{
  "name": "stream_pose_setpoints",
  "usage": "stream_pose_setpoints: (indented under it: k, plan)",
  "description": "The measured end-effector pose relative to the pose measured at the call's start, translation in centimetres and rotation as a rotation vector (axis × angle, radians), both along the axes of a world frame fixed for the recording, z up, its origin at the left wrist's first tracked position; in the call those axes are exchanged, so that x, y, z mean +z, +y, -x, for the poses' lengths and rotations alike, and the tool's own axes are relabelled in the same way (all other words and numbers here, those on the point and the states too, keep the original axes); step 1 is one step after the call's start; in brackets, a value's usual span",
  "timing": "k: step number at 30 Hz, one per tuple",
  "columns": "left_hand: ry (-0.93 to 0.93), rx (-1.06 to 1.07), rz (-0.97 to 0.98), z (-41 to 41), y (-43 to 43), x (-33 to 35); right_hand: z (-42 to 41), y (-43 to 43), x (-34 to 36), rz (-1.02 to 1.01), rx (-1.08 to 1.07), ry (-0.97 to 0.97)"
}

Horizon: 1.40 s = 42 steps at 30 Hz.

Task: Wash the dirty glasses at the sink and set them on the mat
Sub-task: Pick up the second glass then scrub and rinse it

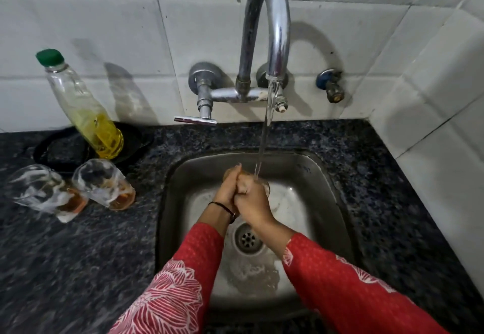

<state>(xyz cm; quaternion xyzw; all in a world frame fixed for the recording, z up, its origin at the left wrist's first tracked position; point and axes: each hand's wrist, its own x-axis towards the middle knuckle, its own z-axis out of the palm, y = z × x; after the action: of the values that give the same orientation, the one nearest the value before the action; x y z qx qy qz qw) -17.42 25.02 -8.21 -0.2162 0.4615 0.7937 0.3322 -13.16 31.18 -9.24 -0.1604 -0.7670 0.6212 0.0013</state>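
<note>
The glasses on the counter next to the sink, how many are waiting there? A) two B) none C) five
A: two glasses stand on the dark counter left of the sink, one glass nearer the edge of the picture and the other glass beside it, both with brownish dregs at the bottom.
</note>
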Motion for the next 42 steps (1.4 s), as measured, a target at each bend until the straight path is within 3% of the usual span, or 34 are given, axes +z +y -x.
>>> stream_pose_setpoints:
  k: [2,3,5,9,12,13,16,19,20,21,23,24,26,27,28,31,33,34,36,38,40,42]
  plan:
    - [-0.049,-0.098,0.058,0.2,-0.3,0.8,-1.2,1.1,0.4,-0.127,0.199,-0.043]
    - [-0.060,-0.110,0.070,0.2,-0.4,1.0,-1.7,2.3,0.2,-0.325,0.318,-0.042]
    - [-0.057,-0.114,0.065,0.1,-0.6,0.8,-1.7,3.9,-0.2,-0.530,0.376,-0.019]
    - [-0.010,0.039,-0.134,-0.6,-0.4,-0.6,-0.1,1.4,1.5,-0.025,0.026,-0.134]
    - [0.012,0.125,-0.185,-0.9,0.5,-1.6,0.9,-1.0,2.6,0.538,-0.273,-0.269]
    - [-0.001,0.115,-0.145,-0.8,0.6,-1.3,1.0,-1.0,2.0,0.519,-0.277,-0.246]
    - [-0.048,0.015,-0.006,0.2,0.0,-0.7,-0.8,0.0,0.9,0.149,0.031,0.019]
    - [-0.090,-0.063,0.018,0.4,-0.4,-0.4,-1.2,3.5,-0.2,-0.666,0.429,0.305]
    - [-0.087,-0.063,-0.002,0.3,-0.4,-0.8,-1.2,4.2,-0.1,-0.715,0.509,0.284]
    - [-0.080,-0.044,-0.050,0.0,-0.5,-1.0,-1.4,3.7,0.6,-0.653,0.524,0.203]
    - [-0.034,0.028,-0.157,-0.4,-0.7,-1.4,-1.2,1.9,1.2,-0.560,0.328,0.103]
    - [0.003,0.047,-0.199,-0.4,-0.7,-1.7,-0.8,0.9,1.2,-0.402,0.161,0.090]
    - [0.032,0.074,-0.208,-0.5,-0.5,-1.8,0.1,-0.4,2.2,0.170,-0.140,-0.102]
    - [0.044,0.066,-0.186,-0.5,-0.5,-1.4,0.2,-0.8,3.2,0.306,-0.188,-0.163]
    - [0.049,0.056,-0.157,-0.4,-0.4,-1.3,0.5,-0.5,2.9,0.287,-0.155,-0.139]
    - [-0.059,0.030,-0.049,0.4,-0.6,-0.4,-0.6,1.0,3.4,-0.039,0.275,0.056]
    - [-0.101,-0.001,-0.067,0.6,-0.7,-0.5,-0.6,3.4,3.4,-0.594,0.560,0.074]
    - [-0.108,-0.010,-0.082,0.6,-0.8,-0.6,-0.5,4.1,3.1,-0.781,0.645,0.128]
    - [-0.097,-0.009,-0.126,0.2,-1.0,-0.9,-0.8,3.9,3.5,-0.876,0.633,0.167]
    - [-0.069,0.021,-0.156,-0.2,-0.9,-1.1,-0.8,1.8,3.9,-0.634,0.327,0.129]
    - [-0.027,0.023,-0.167,-0.6,-0.7,-1.3,0.0,-0.3,3.8,-0.207,0.011,-0.044]
    - [-0.001,-0.002,-0.160,-0.7,-0.7,-1.0,0.7,-1.2,4.1,0.188,-0.130,-0.156]
